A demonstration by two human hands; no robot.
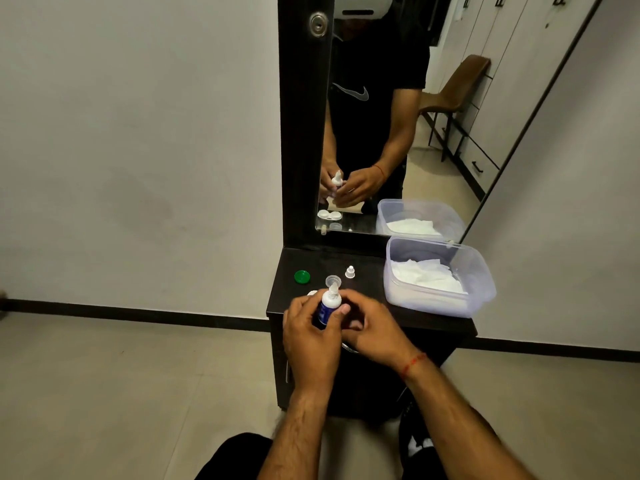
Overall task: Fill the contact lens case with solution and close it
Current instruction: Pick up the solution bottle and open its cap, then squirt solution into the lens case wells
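Bare forearms come up from six o'clock to the dark, matte dresser top [374, 268], a red thread round the right wrist; off at ten o'clock from the bottle lies a round green cap [302, 276], ridged at its rim, flat on the wood and alone. Just at nine o'clock of the nozzle a white sliver of the lens case [312, 292] shows past my knuckles; the rest is hidden behind my hands, though the mirror [398, 133] shows its two round white wells side by side. My left hand [311, 334] is wrapped round the solution bottle [329, 304], fingers curled about its blue-labelled white plastic body, the bare tapered nozzle pointing to twelve. Beyond the nozzle at twelve stands a small clear cap [333, 280]; at one o'clock, a stubby white stepped cap [349, 271], upright. My right hand [370, 330] lies beside the bottle at three, thumb tip against its side, fingers curled under; whether they grip anything I cannot tell. Far at two o'clock sits a translucent rounded plastic tub [481, 289] with crumpled white tissue [429, 277] inside.
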